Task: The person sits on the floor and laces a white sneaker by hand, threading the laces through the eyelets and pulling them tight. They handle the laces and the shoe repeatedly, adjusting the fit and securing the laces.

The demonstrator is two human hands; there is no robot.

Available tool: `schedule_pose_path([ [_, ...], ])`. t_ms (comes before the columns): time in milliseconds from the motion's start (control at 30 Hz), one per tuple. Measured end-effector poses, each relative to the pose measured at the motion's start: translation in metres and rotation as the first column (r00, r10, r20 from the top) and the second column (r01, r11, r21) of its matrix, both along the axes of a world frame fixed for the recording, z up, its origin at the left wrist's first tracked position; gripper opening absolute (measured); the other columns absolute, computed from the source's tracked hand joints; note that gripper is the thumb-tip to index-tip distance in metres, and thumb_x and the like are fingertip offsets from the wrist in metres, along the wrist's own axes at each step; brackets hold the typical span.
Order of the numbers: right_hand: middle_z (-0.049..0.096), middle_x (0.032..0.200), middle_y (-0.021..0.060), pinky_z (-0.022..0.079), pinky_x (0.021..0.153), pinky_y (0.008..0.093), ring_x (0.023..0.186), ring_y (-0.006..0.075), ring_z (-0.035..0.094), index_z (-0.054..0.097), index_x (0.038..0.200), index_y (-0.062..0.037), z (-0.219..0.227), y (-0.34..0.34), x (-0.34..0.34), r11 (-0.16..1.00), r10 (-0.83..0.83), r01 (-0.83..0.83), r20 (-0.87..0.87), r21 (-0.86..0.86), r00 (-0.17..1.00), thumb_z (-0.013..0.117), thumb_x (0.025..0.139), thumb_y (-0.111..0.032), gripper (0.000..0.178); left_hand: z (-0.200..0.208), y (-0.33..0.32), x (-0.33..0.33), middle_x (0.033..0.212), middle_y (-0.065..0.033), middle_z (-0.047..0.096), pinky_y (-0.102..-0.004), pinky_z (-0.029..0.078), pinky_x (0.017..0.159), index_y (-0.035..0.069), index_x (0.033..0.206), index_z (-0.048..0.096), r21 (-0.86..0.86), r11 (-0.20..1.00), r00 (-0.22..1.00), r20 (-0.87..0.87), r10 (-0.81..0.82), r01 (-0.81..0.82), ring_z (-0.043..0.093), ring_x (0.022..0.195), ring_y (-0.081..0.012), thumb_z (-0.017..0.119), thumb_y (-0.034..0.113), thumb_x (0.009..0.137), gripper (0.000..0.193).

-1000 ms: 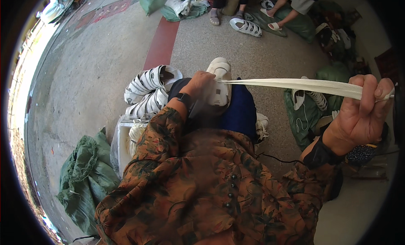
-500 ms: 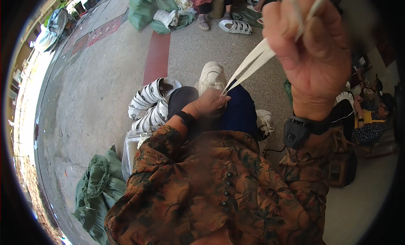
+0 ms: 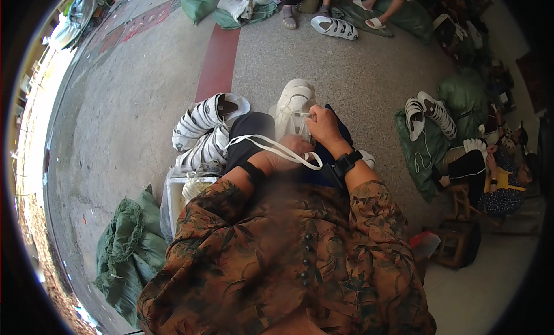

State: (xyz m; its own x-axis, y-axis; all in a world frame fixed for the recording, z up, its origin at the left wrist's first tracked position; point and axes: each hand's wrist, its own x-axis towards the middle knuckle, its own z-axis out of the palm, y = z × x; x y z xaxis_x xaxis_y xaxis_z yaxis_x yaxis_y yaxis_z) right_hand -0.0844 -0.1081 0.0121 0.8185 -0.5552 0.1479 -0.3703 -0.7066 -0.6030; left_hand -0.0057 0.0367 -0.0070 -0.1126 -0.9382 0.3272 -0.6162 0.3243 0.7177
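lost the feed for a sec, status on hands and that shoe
Both hands on the white shoe in the lap. Right hand at the lacing, left hand holding the white lace. Nothing in the way.

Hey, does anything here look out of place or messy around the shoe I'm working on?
Nothing looks damaged or spilled. The white lace hangs in a slack loop across your lap, from the white shoe that both the left hand and right hand are on. A few white shoes lie loose on the floor on your left.

We see one view only, from a fisheye camera worn on the head, facing steeply down and forward over our own lap, close to our hands [image 3: 306, 145], the floor [image 3: 133, 104] curving toward the rim.
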Motion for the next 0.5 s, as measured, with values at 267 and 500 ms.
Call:
schedule_pose_path([
  [267,0.06,0.072,0.0219,0.048,0.064,0.0466,0.072,0.0399,0.06,0.056,0.074,-0.0027,-0.005,-0.013,0.021,0.979,0.119,-0.128,-0.061,-0.161,0.991,0.055,0.077,-0.008,0.006,-0.002,-0.002,0.003,0.067,-0.0164,0.052,-0.0442,0.043,0.061,0.002,0.072,0.054,0.004,1.0,0.999,-0.039,0.023,-0.023,0.053,0.067,-0.036,0.055,0.018,0.081,0.018],
  [500,0.061,0.072,0.0229,0.05,0.065,0.0445,0.074,0.039,0.062,0.058,0.074,0.0003,-0.008,-0.017,0.023,0.96,0.183,-0.167,0.052,-0.226,0.982,0.053,0.075,-0.002,0.006,-0.003,-0.003,0.003,0.064,-0.0158,0.049,-0.0452,0.041,0.058,0.003,0.069,0.052,-0.032,0.999,0.995,-0.098,0.021,-0.025,0.051,0.064,-0.0371,0.054,0.02,0.082,0.022],
])
